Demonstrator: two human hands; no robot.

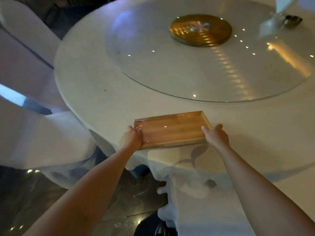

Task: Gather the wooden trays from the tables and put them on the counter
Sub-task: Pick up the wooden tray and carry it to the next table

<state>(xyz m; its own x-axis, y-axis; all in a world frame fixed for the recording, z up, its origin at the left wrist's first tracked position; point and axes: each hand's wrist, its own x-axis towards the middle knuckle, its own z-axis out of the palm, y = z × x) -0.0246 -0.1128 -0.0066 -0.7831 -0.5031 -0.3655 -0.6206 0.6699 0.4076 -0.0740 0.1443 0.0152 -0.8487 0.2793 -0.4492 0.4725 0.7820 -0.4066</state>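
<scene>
A rectangular wooden tray (172, 130), wrapped in clear film, lies at the near edge of a round table (95, 92) covered in white cloth. My left hand (131, 139) grips the tray's left short end, thumb on top. My right hand (216, 135) holds the right short end, fingers curled along its side. The tray looks level and close to the tabletop; I cannot tell whether it is lifted.
A glass turntable (162, 68) with a gold round hub (201, 30) fills the table's middle. White-covered chairs (34, 133) stand at the left. A white box and a small dark dish (292, 19) sit at the far right. Dark tiled floor (119, 198) lies below.
</scene>
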